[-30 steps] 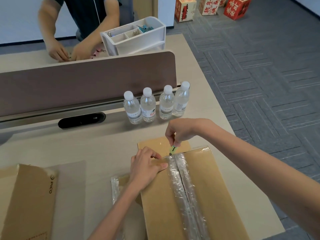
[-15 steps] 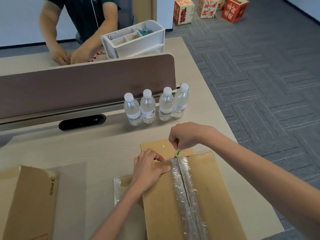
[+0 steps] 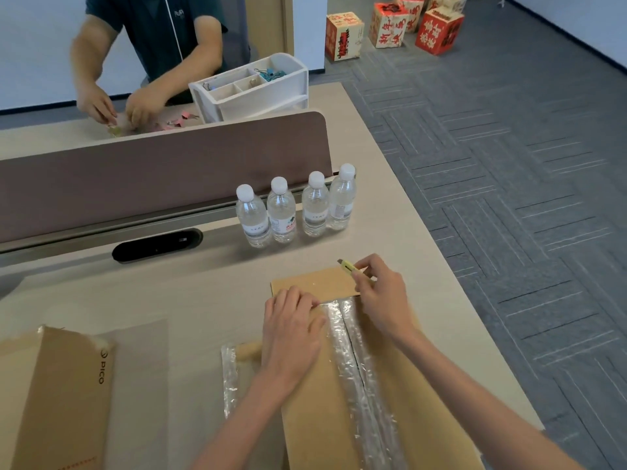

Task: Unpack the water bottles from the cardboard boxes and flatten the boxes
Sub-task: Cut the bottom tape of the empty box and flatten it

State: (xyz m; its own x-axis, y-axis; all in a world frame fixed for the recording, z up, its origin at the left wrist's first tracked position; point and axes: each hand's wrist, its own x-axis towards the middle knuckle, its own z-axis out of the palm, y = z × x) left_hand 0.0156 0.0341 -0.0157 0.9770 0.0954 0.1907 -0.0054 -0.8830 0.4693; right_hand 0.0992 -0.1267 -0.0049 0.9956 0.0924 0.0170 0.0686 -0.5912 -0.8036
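Cutter (image 3: 346, 266) pokes past far edge of box (image 3: 314, 418).

The brown cardboard box (image 3: 64, 398) at the left reads "PICO" in black print; labels on the clear plastic water bottles (image 3: 281, 212) are too blurred to read.

The box (image 3: 312, 418) is showing plain brown card, with clear tape (image 3: 342, 351) glinting silvery along its seam. At the box's far edge, a cutter (image 3: 347, 266) is showing yellow-green. Beyond the box, the bottles (image 3: 281, 212) are showing clear, with white caps and pale labels, one label carrying red print. Left of the box, the other box (image 3: 68, 395) is showing brown with black lettering. Under the box, the worktop (image 3: 169, 293) is showing pale beige. Right of the box, the floor (image 3: 509, 198) is showing grey, patterned in blocks of thin parallel lines.
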